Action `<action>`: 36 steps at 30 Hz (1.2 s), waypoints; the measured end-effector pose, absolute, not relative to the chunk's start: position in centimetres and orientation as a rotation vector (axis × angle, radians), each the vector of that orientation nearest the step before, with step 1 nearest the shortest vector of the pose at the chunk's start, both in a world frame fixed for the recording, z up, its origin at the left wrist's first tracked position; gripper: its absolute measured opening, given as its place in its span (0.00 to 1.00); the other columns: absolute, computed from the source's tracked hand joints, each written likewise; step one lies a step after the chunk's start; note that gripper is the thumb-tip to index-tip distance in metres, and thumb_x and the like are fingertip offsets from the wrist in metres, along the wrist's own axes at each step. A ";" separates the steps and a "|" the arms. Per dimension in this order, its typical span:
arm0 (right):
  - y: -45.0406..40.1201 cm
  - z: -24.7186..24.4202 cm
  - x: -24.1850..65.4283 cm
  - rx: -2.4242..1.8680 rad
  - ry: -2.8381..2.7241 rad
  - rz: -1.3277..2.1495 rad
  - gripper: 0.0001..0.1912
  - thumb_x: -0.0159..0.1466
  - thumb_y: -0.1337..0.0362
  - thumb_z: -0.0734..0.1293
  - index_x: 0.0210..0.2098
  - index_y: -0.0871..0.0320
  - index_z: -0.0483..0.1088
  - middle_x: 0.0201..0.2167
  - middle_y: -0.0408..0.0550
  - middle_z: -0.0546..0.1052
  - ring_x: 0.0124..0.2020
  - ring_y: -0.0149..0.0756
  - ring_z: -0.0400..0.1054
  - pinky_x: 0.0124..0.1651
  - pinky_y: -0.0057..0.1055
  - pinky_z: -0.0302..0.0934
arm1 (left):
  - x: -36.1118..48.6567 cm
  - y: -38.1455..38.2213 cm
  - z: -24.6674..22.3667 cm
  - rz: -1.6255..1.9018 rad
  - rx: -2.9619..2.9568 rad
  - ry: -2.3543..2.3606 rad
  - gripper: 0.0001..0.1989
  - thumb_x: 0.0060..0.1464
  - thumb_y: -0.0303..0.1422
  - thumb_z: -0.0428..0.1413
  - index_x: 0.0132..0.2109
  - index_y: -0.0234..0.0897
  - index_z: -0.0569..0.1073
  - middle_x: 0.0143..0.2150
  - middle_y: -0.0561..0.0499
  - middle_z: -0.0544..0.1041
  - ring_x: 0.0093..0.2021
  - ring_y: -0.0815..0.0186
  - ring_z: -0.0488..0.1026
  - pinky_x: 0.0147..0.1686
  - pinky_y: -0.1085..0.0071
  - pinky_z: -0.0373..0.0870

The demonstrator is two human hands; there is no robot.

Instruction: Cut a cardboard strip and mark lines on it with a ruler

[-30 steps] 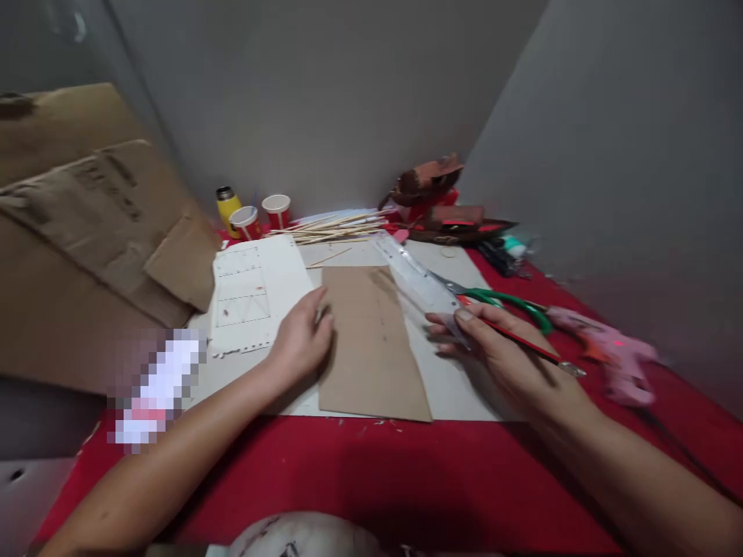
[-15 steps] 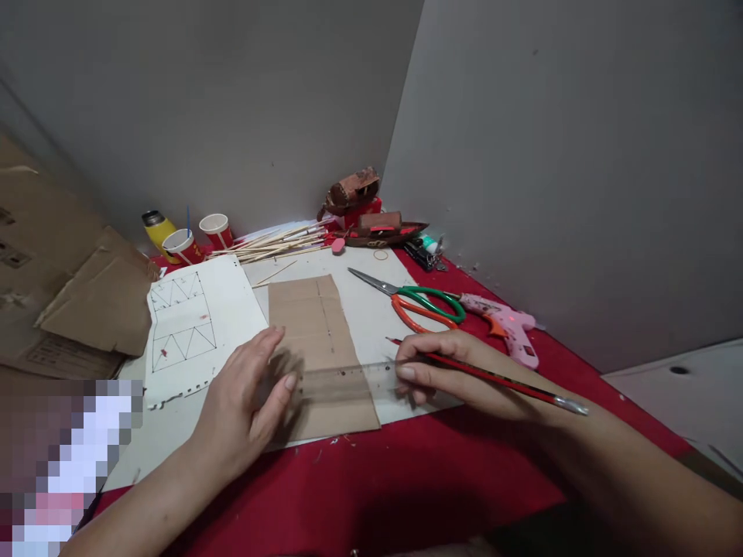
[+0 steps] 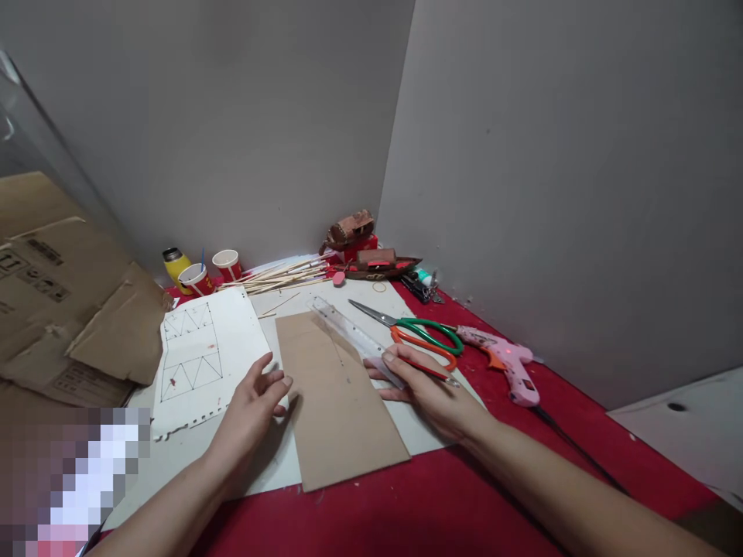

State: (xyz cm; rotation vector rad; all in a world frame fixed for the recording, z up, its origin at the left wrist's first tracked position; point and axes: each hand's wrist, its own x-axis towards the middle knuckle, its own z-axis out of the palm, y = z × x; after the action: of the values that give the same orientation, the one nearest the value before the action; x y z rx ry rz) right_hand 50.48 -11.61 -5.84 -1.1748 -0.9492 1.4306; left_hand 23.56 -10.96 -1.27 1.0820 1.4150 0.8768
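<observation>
Filling the far left, a big brown carton (image 3: 52, 286) stands beside a white sheet (image 3: 194, 344) with ruled and zigzag lines. Over that sheet's right side the left hand (image 3: 249, 410) has its grip released, fingers loosely curved; whether it touches the paper, I cannot tell. Next, a flat cardboard piece (image 3: 330, 429) lies askew on a pale covering (image 3: 168, 460), its near end reaching the red counter (image 3: 348, 522). Above its right edge slants a clear ruler (image 3: 351, 334), the near end pinched in the grip of the right hand (image 3: 433, 398). That hand also holds a red pencil (image 3: 429, 370). Just beyond lie scissors (image 3: 429, 334) with green and orange handles; farther right, a pink glue gun (image 3: 502, 352) rests near the wall (image 3: 551, 193).
</observation>
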 end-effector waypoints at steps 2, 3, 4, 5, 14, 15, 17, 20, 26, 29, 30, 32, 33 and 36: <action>-11.8 -5.4 50.5 -1.157 -0.915 1.447 0.15 0.63 0.50 0.71 0.35 0.54 0.68 0.42 0.49 0.78 0.49 0.40 0.74 0.41 0.32 0.74 | 23.6 -10.4 -1.6 0.916 1.030 1.385 0.40 0.54 0.42 0.62 0.68 0.33 0.58 0.47 0.41 0.75 0.37 0.65 0.73 0.33 0.69 0.67; -11.9 -5.1 50.5 -1.157 -0.895 1.457 0.15 0.63 0.51 0.71 0.34 0.55 0.68 0.43 0.50 0.79 0.48 0.39 0.74 0.40 0.30 0.74 | 23.6 -10.1 -1.9 0.922 1.017 1.368 0.41 0.53 0.41 0.63 0.68 0.30 0.57 0.40 0.46 0.75 0.32 0.67 0.70 0.29 0.70 0.64; -12.0 -4.8 50.5 -1.162 -0.876 1.468 0.14 0.63 0.52 0.71 0.34 0.55 0.68 0.44 0.50 0.79 0.46 0.38 0.75 0.38 0.28 0.73 | 23.6 -9.9 -2.1 0.920 1.012 1.349 0.42 0.52 0.41 0.64 0.67 0.27 0.57 0.33 0.50 0.72 0.28 0.69 0.67 0.26 0.71 0.62; -12.1 -4.6 50.5 -1.169 -0.859 1.474 0.13 0.63 0.53 0.71 0.33 0.55 0.67 0.44 0.51 0.79 0.45 0.37 0.75 0.36 0.27 0.72 | 23.6 -9.7 -2.3 0.914 1.015 1.330 0.42 0.50 0.41 0.64 0.66 0.25 0.59 0.29 0.54 0.69 0.25 0.70 0.64 0.24 0.72 0.59; -13.5 -4.6 52.2 -1.219 -1.104 1.519 0.17 0.64 0.48 0.70 0.35 0.55 0.70 0.40 0.48 0.79 0.46 0.39 0.75 0.42 0.33 0.72 | 23.0 -9.7 -2.6 0.829 1.128 1.222 0.35 0.46 0.40 0.65 0.58 0.26 0.69 0.22 0.60 0.64 0.19 0.72 0.59 0.21 0.71 0.60; -13.7 -4.3 52.5 -1.238 -1.162 1.498 0.17 0.64 0.47 0.69 0.36 0.55 0.70 0.40 0.49 0.79 0.46 0.40 0.75 0.44 0.34 0.72 | 22.8 -9.7 -2.6 0.821 1.148 1.232 0.33 0.47 0.39 0.65 0.57 0.26 0.70 0.22 0.59 0.64 0.19 0.72 0.59 0.21 0.71 0.61; -13.9 -3.3 53.2 -1.248 -1.246 1.449 0.19 0.64 0.45 0.69 0.35 0.56 0.69 0.40 0.51 0.79 0.45 0.41 0.76 0.44 0.36 0.72 | 22.3 -9.6 -2.6 0.837 1.196 1.272 0.31 0.50 0.38 0.63 0.58 0.27 0.70 0.26 0.57 0.68 0.20 0.71 0.61 0.23 0.70 0.63; -13.4 -1.6 53.7 -1.285 -1.291 1.414 0.23 0.60 0.43 0.71 0.31 0.57 0.68 0.38 0.53 0.80 0.38 0.41 0.76 0.39 0.36 0.71 | 21.7 -9.9 -2.3 0.951 1.310 1.391 0.25 0.57 0.37 0.58 0.60 0.33 0.68 0.39 0.49 0.75 0.26 0.70 0.66 0.28 0.69 0.67; -10.4 0.1 53.1 -1.300 -1.492 1.511 0.21 0.60 0.44 0.71 0.31 0.57 0.69 0.32 0.51 0.80 0.31 0.38 0.75 0.36 0.34 0.68 | 22.7 -11.4 -2.3 1.030 2.483 1.325 0.21 0.65 0.33 0.50 0.62 0.35 0.68 0.60 0.38 0.74 0.59 0.53 0.71 0.56 0.53 0.70; -8.9 -0.2 52.8 -1.231 -1.635 1.524 0.20 0.62 0.46 0.69 0.30 0.57 0.68 0.30 0.50 0.79 0.30 0.37 0.74 0.36 0.34 0.67 | 24.2 -11.7 -2.8 0.634 2.763 1.265 0.29 0.65 0.39 0.51 0.67 0.27 0.63 0.69 0.32 0.64 0.69 0.45 0.60 0.63 0.46 0.63; -8.4 -0.4 52.8 -1.232 -1.714 1.487 0.20 0.63 0.46 0.69 0.29 0.57 0.68 0.29 0.49 0.79 0.30 0.37 0.73 0.35 0.34 0.67 | 24.6 -11.8 -3.0 0.487 2.780 1.287 0.32 0.64 0.42 0.52 0.68 0.25 0.61 0.70 0.31 0.61 0.70 0.43 0.56 0.64 0.45 0.62; -7.9 -1.2 53.0 -1.295 -1.920 1.290 0.19 0.65 0.48 0.67 0.29 0.57 0.69 0.27 0.48 0.77 0.28 0.37 0.72 0.33 0.33 0.65 | 25.4 -11.7 -3.2 0.259 2.765 1.314 0.36 0.64 0.46 0.52 0.69 0.24 0.60 0.71 0.31 0.58 0.71 0.41 0.54 0.65 0.44 0.61; -7.7 -1.7 53.1 -1.347 -2.013 1.133 0.18 0.66 0.49 0.66 0.30 0.57 0.70 0.27 0.48 0.77 0.28 0.37 0.71 0.33 0.33 0.64 | 25.7 -11.7 -3.4 0.185 2.750 1.319 0.36 0.64 0.46 0.51 0.69 0.24 0.60 0.71 0.31 0.57 0.71 0.41 0.54 0.65 0.44 0.61; -8.0 -3.2 53.3 -1.498 -2.151 0.652 0.15 0.68 0.52 0.64 0.40 0.58 0.73 0.35 0.52 0.79 0.35 0.42 0.73 0.38 0.37 0.66 | 26.1 -11.7 -3.8 0.102 2.723 1.333 0.37 0.64 0.47 0.51 0.70 0.24 0.60 0.71 0.32 0.57 0.71 0.40 0.54 0.65 0.44 0.60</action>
State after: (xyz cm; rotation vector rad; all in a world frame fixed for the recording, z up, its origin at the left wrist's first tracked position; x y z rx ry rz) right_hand 53.29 -8.00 -3.18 -1.4982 -2.1510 0.6520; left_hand 26.08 -11.66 -3.80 2.7234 1.3326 0.1017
